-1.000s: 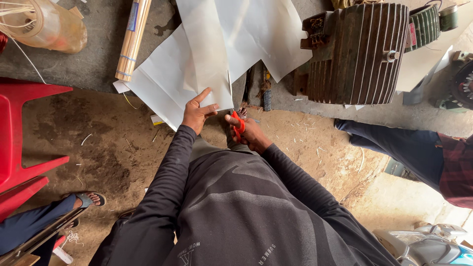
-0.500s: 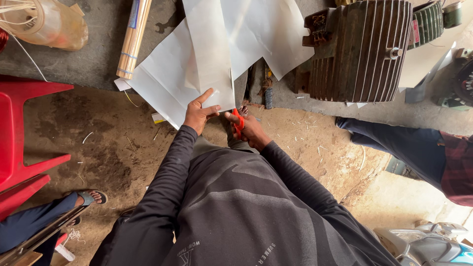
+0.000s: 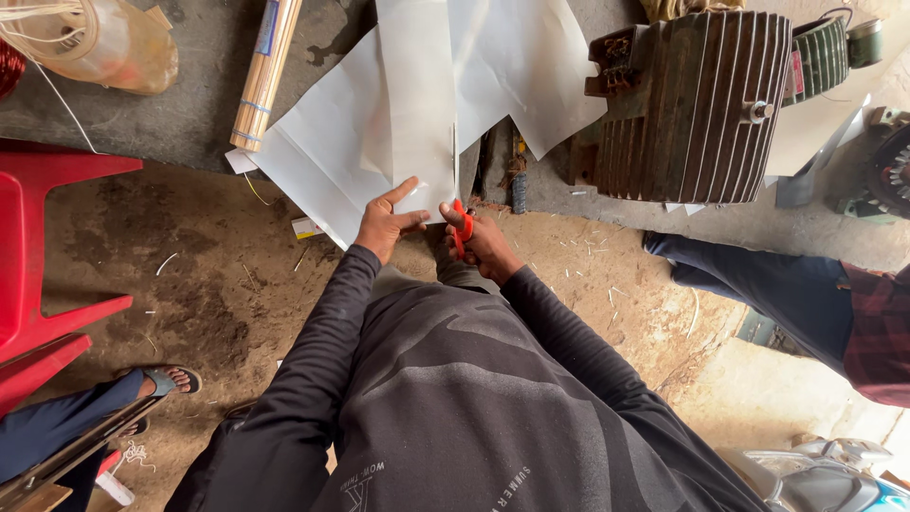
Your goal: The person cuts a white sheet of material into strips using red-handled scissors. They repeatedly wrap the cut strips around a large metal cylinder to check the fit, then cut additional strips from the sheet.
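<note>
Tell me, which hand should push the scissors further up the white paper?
Probably the right hand: it already grips the red scissors at the paper. The left hand is pressing that sheet flat.

White paper (image 3: 417, 114), red scissors (image 3: 461, 228), black sleeves (image 3: 322, 351), red stool (image 3: 38, 246), dark green ribbed motor (image 3: 701, 104) (rusty patches), brown floor (image 3: 218, 284).

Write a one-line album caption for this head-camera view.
Left hand steadies a white paper sheet while the right hand cuts with red-handled scissors beside a ribbed green electric motor.
</note>
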